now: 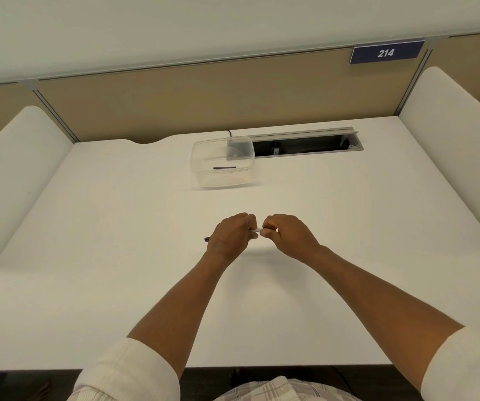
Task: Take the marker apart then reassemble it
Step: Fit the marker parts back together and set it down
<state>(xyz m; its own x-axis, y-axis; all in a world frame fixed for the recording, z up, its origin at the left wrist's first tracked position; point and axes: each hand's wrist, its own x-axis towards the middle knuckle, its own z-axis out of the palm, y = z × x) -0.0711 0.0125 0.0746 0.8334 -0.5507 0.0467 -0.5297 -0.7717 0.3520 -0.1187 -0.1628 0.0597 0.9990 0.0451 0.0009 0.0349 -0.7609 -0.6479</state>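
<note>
Two hands grip marker (257,229) above desk (348,212): left hand (231,234) barrel, right hand (286,233) end.

the work surface is a white desk (117,285), bounded at the rear by a tan partition panel (204,96) and at both sides by white dividers. a clear plastic container (221,163) rests on the desk near the rear edge, with a thin dark strip visible inside it. a recessed cable tray (305,143), lid open, sits in the desk just to the right of the container.

White desk (348,285), tan partition (204,94)
</note>
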